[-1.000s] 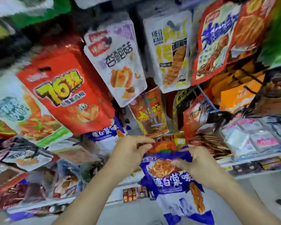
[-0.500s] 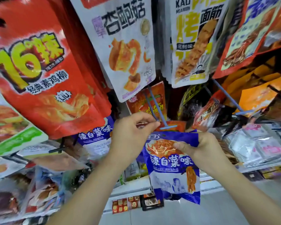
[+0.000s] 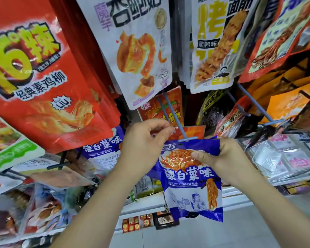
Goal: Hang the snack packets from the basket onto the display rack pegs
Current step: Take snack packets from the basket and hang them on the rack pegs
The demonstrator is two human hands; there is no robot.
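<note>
A blue and white snack packet (image 3: pixel 191 183) hangs in front of me, its top edge level with the crossbar tip of a grey-blue display peg (image 3: pixel 175 116). My right hand (image 3: pixel 220 156) pinches the packet's upper right part, thumb on its front. My left hand (image 3: pixel 147 140) pinches the packet's top left corner beside the peg's tip. Orange packets (image 3: pixel 170 108) hang further back on that same peg. More blue packets of the same kind (image 3: pixel 104 149) hang on a peg to the left. The basket is out of view.
Large red (image 3: pixel 43 83), white (image 3: pixel 138 51) and yellow-white (image 3: pixel 215 43) packets hang overhead, close to my hands. Another grey-blue peg (image 3: pixel 254 104) juts out at the right. Clear wrapped packs (image 3: pixel 284 156) fill a shelf at the right. A white shelf edge (image 3: pixel 150 208) runs below.
The view has closed in on the rack. Both hands have lifted the blue packet from below the peg up to its tip.
</note>
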